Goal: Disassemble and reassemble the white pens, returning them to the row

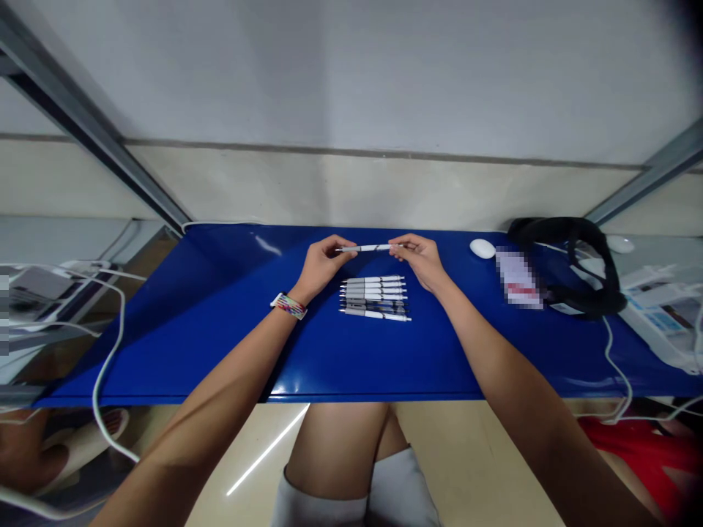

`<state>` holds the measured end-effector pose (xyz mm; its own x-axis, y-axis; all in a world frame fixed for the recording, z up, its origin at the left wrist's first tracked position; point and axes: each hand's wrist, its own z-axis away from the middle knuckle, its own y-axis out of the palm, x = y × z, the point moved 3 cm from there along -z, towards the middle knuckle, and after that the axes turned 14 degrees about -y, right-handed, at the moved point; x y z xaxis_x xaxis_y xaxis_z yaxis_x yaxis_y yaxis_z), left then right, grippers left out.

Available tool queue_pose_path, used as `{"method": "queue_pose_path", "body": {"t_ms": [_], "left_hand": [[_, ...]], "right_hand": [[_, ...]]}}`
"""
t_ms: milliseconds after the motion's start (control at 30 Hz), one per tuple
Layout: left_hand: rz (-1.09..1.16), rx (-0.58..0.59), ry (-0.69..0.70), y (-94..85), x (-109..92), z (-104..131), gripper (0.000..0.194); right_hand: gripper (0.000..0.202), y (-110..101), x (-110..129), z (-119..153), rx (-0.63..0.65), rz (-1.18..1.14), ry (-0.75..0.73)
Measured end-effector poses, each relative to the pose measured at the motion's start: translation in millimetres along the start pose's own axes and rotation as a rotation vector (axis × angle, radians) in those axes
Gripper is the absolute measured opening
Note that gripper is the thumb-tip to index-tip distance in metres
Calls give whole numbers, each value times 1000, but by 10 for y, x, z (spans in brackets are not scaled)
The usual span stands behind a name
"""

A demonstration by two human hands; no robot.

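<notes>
Should handle as a light, stiff pen [374, 248], smooth enough to roll or slip under loose fingers but not very fragile. Best taken with light fingertip pressure at the grey grip section or near the two ends, clear of the narrow tip. Pinched toward its left end between thumb and fingers of the left hand [320, 266], and likewise at its right end by the right hand [425, 259]. Lies crosswise and roughly level over the far part of the blue table [220, 329], just beyond the row of pens [374, 293]; cannot tell whether touching the surface.

Looks slim and white, with dark marks along the barrel, grey toward the left and a thin tip pointing left; partly covered by fingers at the right end. Resembles most in the row, laid side by side with tips left, some darker toward the near side, the nearest slightly slanted.
</notes>
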<state>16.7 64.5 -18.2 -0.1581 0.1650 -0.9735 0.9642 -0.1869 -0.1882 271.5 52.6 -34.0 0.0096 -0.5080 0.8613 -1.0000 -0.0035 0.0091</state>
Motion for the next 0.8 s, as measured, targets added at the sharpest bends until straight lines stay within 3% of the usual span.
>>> {"method": "queue_pose_path", "body": {"t_ms": [100,267,333,567,633,800], "left_hand": [[-82,19,-26,-15,28,-19,38],[-27,49,23,-45,20,-23,43],[-37,32,4,-54,24,-23,34],[-42,19,-12,-57,38,-26,35],[-64,20,-29,-56,46,-30,45],[-17,3,-34,-65,47,-37,36]], "right_hand": [[27,-18,-24,-4,0,1,20],[27,-21,-28,1,-25,-22,27],[27,-26,-39,2,-34,-42,34],[24,-50,-61,3,-49,-78,39],[25,-49,-59,3,-54,-78,46],[31,-43,-63,-3,-59,-55,63]]}}
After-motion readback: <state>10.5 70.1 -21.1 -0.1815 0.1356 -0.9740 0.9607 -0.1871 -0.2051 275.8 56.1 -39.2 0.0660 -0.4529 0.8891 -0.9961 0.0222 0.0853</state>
